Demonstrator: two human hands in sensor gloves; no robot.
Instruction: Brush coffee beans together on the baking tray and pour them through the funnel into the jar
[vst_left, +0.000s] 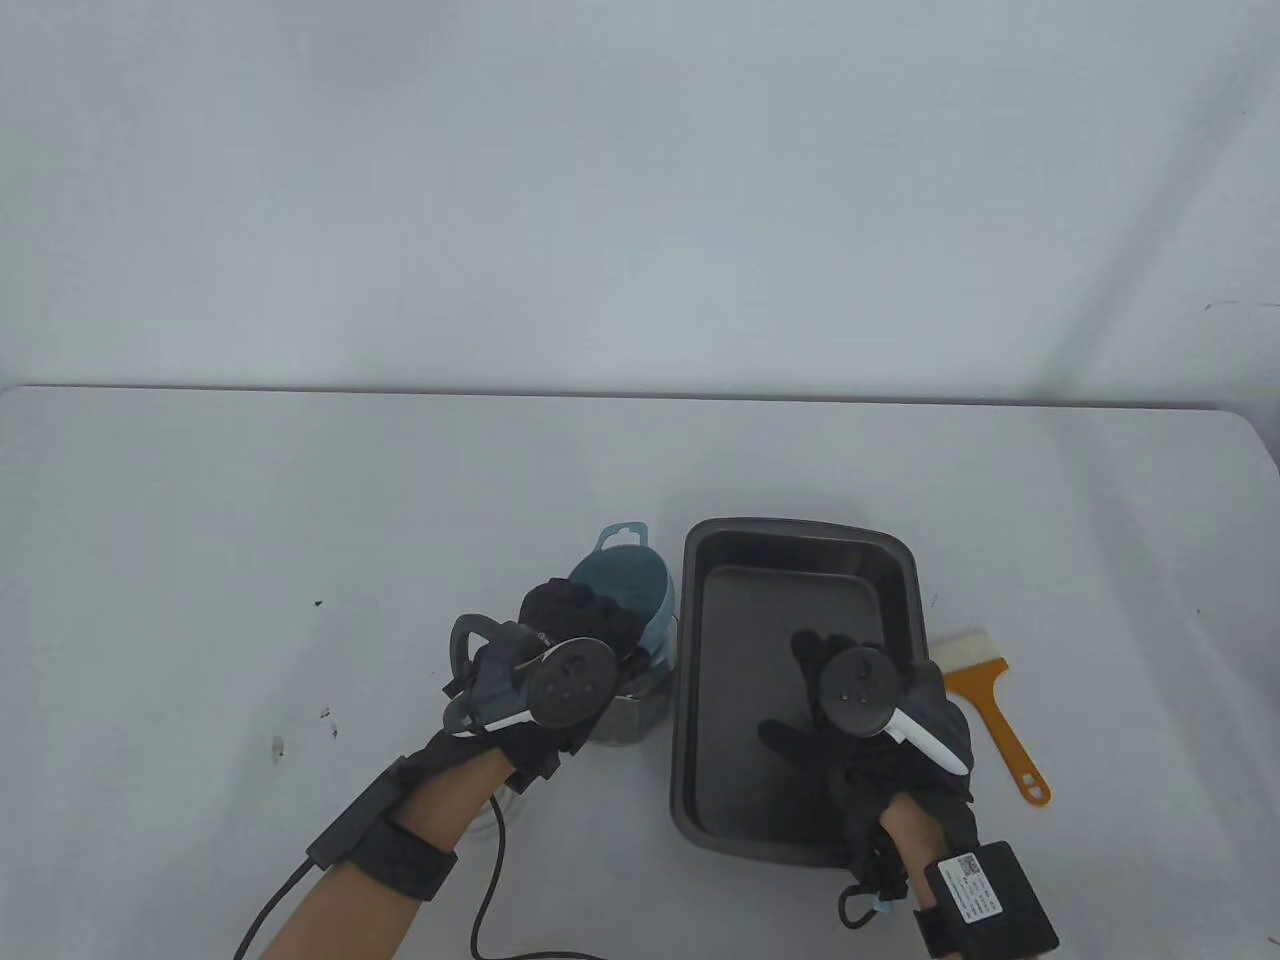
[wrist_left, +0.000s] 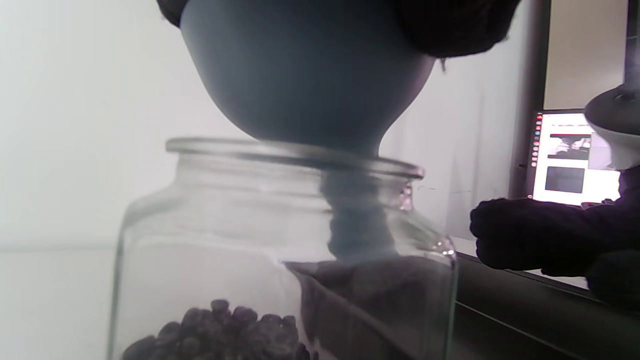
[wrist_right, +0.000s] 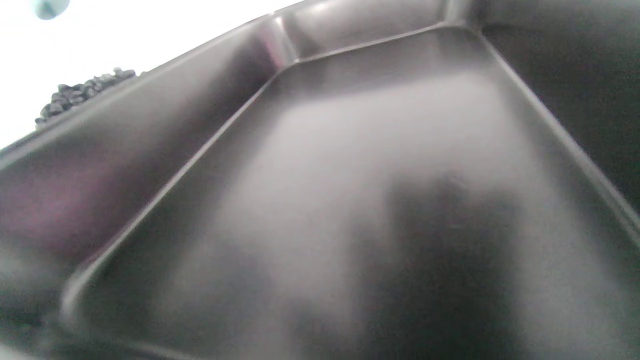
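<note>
Left hand (vst_left: 560, 670) curls round blue funnel (vst_left: 625, 590), spout seated in glass jar (wrist_left: 280, 250). Right hand (vst_left: 860, 720) hovers over dark baking tray (vst_left: 800, 545), fingers loosely spread, holding nothing. Coffee beans (wrist_left: 220, 335) lie in jar bottom. Tray sits on desk (vst_left: 200, 520), just right of jar. Brush (vst_left: 985, 700) lies right of tray.

A white table (vst_left: 300, 520) with rounded corners fills the lower half of the table view, and a plain pale wall (vst_left: 640, 180) takes up the upper half, evenly lit with soft shadows. At the right edge of the left wrist view, a lit computer screen (wrist_left: 565, 160) glows beside a dark upright frame (wrist_left: 532, 90).
</note>
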